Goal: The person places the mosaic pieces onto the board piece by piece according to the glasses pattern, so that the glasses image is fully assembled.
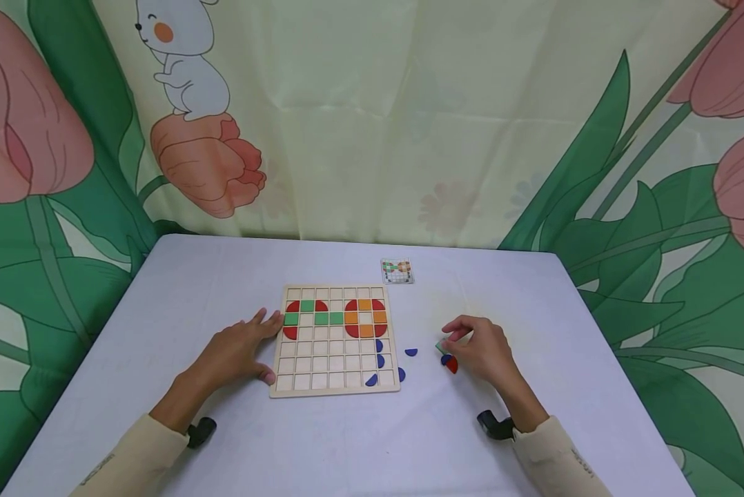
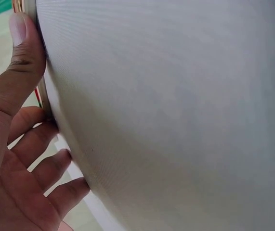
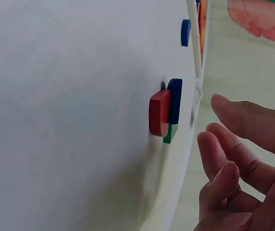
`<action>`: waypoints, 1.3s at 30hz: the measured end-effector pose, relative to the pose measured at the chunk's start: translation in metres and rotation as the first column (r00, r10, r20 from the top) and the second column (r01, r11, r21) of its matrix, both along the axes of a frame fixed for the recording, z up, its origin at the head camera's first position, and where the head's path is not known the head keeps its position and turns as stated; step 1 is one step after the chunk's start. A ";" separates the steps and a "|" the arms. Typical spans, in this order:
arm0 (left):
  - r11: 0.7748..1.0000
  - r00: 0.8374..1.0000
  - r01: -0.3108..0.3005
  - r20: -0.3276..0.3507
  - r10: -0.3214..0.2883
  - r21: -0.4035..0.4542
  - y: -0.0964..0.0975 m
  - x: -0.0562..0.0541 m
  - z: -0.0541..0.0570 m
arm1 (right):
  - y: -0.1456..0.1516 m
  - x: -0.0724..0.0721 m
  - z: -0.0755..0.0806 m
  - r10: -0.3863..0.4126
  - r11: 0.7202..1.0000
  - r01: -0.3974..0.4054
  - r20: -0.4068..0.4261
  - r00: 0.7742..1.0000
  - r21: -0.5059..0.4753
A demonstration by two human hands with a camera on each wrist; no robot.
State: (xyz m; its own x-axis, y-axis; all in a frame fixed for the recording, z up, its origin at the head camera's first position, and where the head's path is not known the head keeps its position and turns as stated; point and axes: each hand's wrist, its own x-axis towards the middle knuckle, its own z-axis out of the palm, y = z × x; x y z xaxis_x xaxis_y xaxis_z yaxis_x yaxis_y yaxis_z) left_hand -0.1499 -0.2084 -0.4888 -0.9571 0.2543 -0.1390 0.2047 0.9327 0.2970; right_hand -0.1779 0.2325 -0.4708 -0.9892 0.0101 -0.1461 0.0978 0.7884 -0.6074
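A wooden grid board (image 1: 328,364) lies on the table, with red, green and orange pieces in its upper rows and blue pieces near its lower right. My left hand (image 1: 237,353) touches the board's left edge, thumb and fingers spread. To the right of the board, my right hand (image 1: 485,351) hovers by a small cluster: a green piece (image 1: 440,346), a blue half-round piece (image 3: 175,101) and a red rounded piece (image 3: 159,114). The right wrist view shows bent fingers apart from the thumb, with nothing between them; the cluster sits on the cloth beyond the fingertips.
A small pattern card (image 1: 397,271) lies beyond the board's upper right corner. One loose blue half-round piece (image 1: 411,352) lies right of the board, and another blue piece (image 1: 402,374) is against its right edge. A printed curtain (image 1: 347,138) hangs behind the white-covered table (image 1: 235,269).
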 end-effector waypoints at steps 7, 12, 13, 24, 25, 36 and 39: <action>1.000 1.000 -0.005 0.003 0.005 -0.002 0.000 0.000 -0.003 | 0.002 0.001 -0.007 0.018 0.993 -0.020 0.022 1.000 0.120; 1.000 1.000 -0.002 0.000 0.002 -0.003 -0.001 -0.001 -0.005 | 0.001 0.000 -0.011 0.015 0.988 -0.018 0.018 1.000 0.154; 1.000 1.000 -0.001 -0.003 0.001 -0.003 -0.001 -0.001 -0.005 | 0.000 0.000 -0.012 0.011 0.988 -0.014 0.015 1.000 0.154; 1.000 1.000 -0.002 -0.006 0.002 -0.002 0.000 0.000 -0.005 | -0.006 -0.005 -0.015 0.059 0.998 -0.059 -0.019 0.998 0.026; 1.000 1.000 -0.004 -0.004 0.004 -0.002 0.000 0.000 -0.005 | -0.007 -0.005 -0.016 0.059 0.998 -0.059 -0.023 0.998 0.002; 1.000 1.000 -0.011 0.001 0.011 -0.004 0.000 0.000 -0.004 | -0.032 -0.003 -0.013 0.073 0.989 -0.079 -0.052 0.996 -0.126; 1.000 1.000 -0.010 -0.002 0.010 -0.008 0.000 0.000 -0.003 | -0.041 -0.003 -0.011 0.084 0.987 -0.090 -0.054 0.995 -0.134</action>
